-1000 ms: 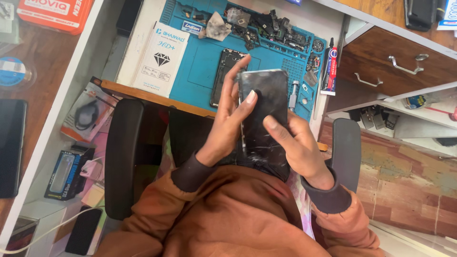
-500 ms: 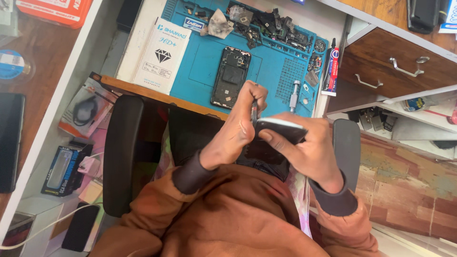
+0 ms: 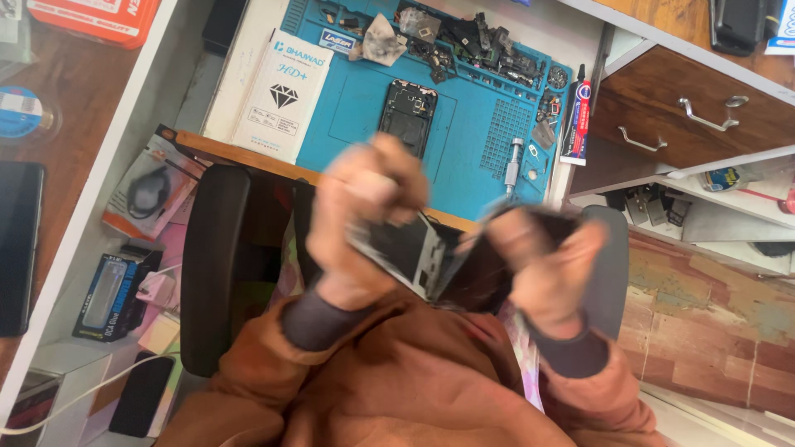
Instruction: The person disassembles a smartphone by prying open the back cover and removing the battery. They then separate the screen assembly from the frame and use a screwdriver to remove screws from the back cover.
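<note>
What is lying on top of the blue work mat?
On the blue work mat lie an opened phone body, a heap of small dark parts, a crumpled cloth and a small screwdriver. The blurred hands cover its near edge.

blue mat (image 3: 472, 165) | white box (image 3: 280, 95) | glue tube (image 3: 577, 122) | drawer (image 3: 696, 116) | black chair (image 3: 214, 265)

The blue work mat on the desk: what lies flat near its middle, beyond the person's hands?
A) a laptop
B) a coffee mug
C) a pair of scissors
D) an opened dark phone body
D: an opened dark phone body lies flat on the blue work mat, with small loose parts piled along the mat's far edge; no scissors, mug or laptop is on it.
</note>
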